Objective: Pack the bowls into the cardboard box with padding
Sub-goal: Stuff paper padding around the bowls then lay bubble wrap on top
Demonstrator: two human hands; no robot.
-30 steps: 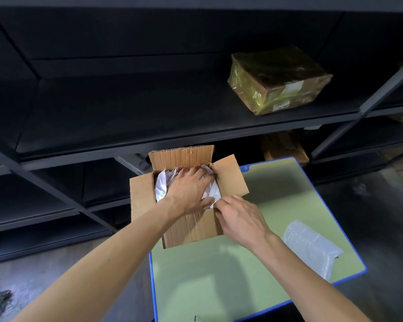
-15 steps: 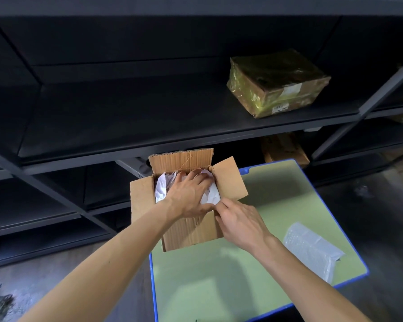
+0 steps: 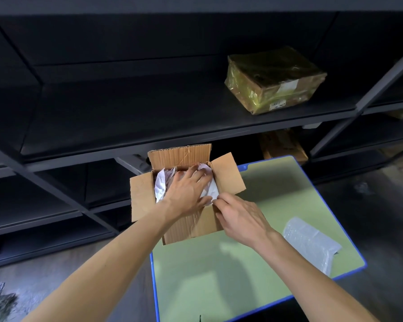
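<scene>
Evidently the left hand [image 3: 186,190] lies flat, fingers spread, pressing crumpled white paper padding [image 3: 159,185] into the open brown corrugated cardboard box [image 3: 189,227] (bowls unseen, presumably beneath), while the right hand [image 3: 241,218] pinches the paper's edge at the box's 4 o'clock corner. Box at 11 o'clock on the green blue-rimmed tabletop [image 3: 219,270], left flap [image 3: 141,198] overhanging the edge — free room toward 6 o'clock, beside the clear bubble-wrap sheet [image 3: 310,244].
</scene>
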